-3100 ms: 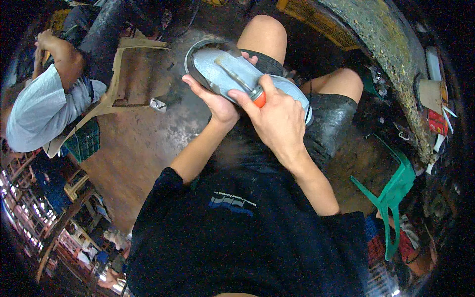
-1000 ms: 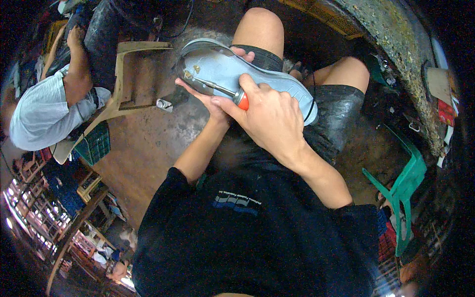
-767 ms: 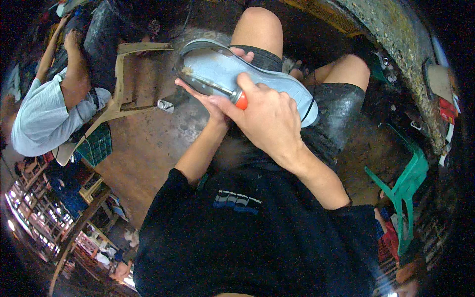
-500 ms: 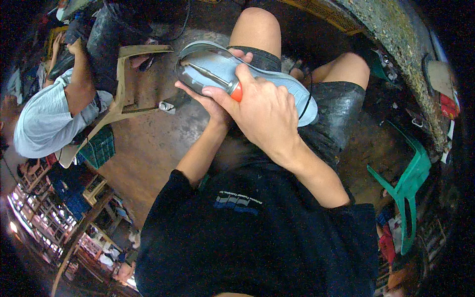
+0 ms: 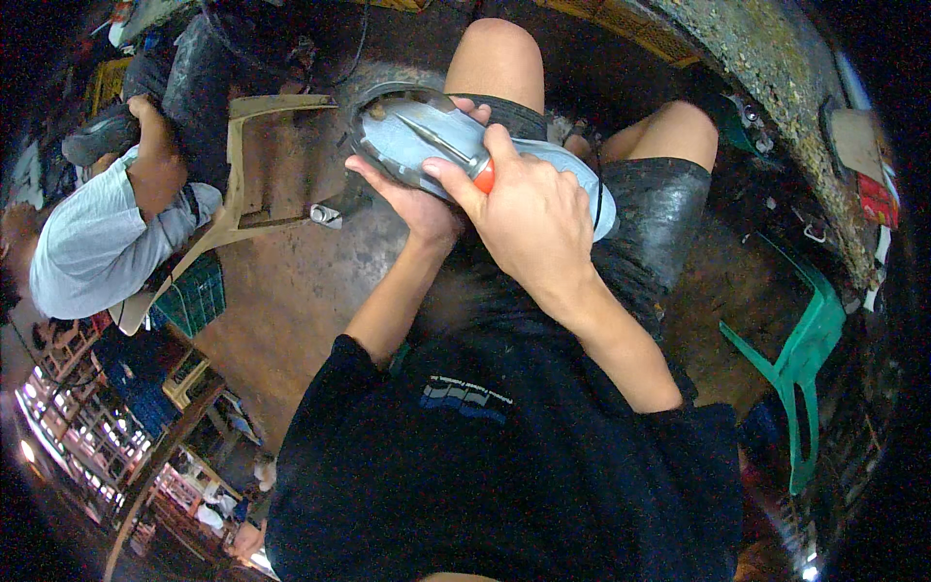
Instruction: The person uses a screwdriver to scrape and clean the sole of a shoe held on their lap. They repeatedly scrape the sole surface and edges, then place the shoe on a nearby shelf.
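Note:
Across my lap lies a shoe (image 5: 396, 147) with its underside turned up, a dark glossy upper edge folded round a pale blue bottom. My left hand (image 5: 427, 211) is closed on it from below, fingertips curling round its far side. A screwdriver-like tool (image 5: 438, 138), with a slim metal shaft and an orange-red handle, is in my right hand (image 5: 538, 218). Its shaft points far left, over the front part of the shoe. My right palm hides most of the handle and covers the shoe's middle. Whether the tip touches the shoe, I cannot tell.
A person in a grey shirt (image 5: 92, 242) sits at the left, beside a beige plastic chair (image 5: 236, 160) and a green crate (image 5: 197, 294). A small can (image 5: 323, 213) lies on the floor. On the right are a green chair (image 5: 800, 339) and a rough-edged bench (image 5: 776, 97).
The tool and my right hand have shifted slightly right and nearer me. The shoe has tilted a little, showing more of its dark edge at the front.

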Demonstrator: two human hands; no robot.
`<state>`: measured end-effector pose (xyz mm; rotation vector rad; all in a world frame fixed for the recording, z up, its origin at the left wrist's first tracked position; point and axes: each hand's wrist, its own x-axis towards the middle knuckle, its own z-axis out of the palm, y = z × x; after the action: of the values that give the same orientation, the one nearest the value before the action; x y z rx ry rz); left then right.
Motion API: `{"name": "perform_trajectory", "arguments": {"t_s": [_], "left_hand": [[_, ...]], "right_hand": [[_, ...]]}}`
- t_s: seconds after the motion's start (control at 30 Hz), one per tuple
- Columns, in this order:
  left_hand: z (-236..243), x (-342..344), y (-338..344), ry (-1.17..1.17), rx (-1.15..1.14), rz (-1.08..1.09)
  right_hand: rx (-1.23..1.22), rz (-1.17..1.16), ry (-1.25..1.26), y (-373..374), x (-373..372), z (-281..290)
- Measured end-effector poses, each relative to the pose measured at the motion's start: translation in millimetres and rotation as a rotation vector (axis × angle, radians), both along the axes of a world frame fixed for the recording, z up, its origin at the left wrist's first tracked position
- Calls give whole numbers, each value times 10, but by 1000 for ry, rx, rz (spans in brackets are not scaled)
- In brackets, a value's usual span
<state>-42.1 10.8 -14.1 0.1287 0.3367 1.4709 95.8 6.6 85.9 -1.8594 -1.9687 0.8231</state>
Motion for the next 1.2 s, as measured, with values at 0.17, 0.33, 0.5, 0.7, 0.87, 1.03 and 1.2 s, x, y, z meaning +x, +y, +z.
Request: {"name": "perform_trajectory", "arguments": {"t_s": [0.17,0.33,0.5,0.7,0.87,1.03,1.2], "left_hand": [[3,54,-20,250,-129,74],[-14,67,-13,289,-58,59],[-8,24,3,494,-56,36],[33,45,-14,263,-95,34],[48,71,-14,364,-148,48],[36,80,-7,428,-112,63],[54,82,13,405,-78,50]], "right_hand": [[-59,-54,-36,-32,97,-22],[33,-49,57,-46,-35,9],[-8,27,75,-38,-67,40],[-17,-4,24,-79,19,46],[-12,-12,-7,-50,78,1],[-48,38,-16,-146,163,-53],[-53,-3,-52,-180,259,-58]]}}
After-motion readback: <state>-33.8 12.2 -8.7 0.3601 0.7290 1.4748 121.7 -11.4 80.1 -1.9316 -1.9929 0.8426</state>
